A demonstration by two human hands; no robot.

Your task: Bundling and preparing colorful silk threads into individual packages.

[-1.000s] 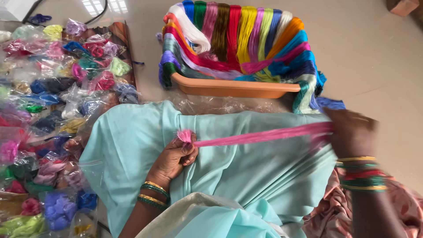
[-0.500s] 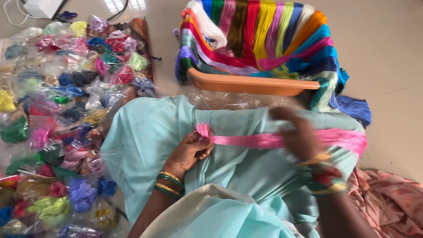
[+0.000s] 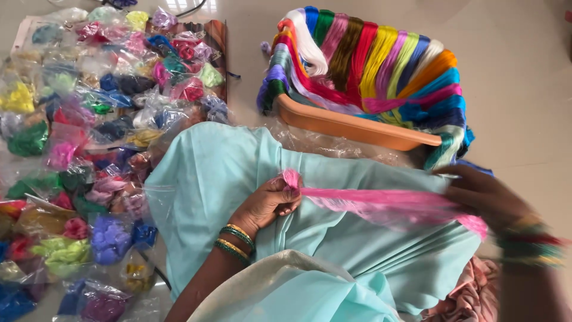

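A skein of bright pink silky thread (image 3: 381,203) is stretched across the lap over pale turquoise cloth (image 3: 226,173), one end pinched in the closed left hand (image 3: 271,203), the other gripped by the blurred right hand (image 3: 485,194). Even tension should be kept so strands are not tangled.

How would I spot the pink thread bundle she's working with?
Start at the pale turquoise cloth spread over the lap. Across it, a hank of bright pink threads stretches between the left hand and right hand. Unlike the hanks draped over the orange tray, it is pulled taut.
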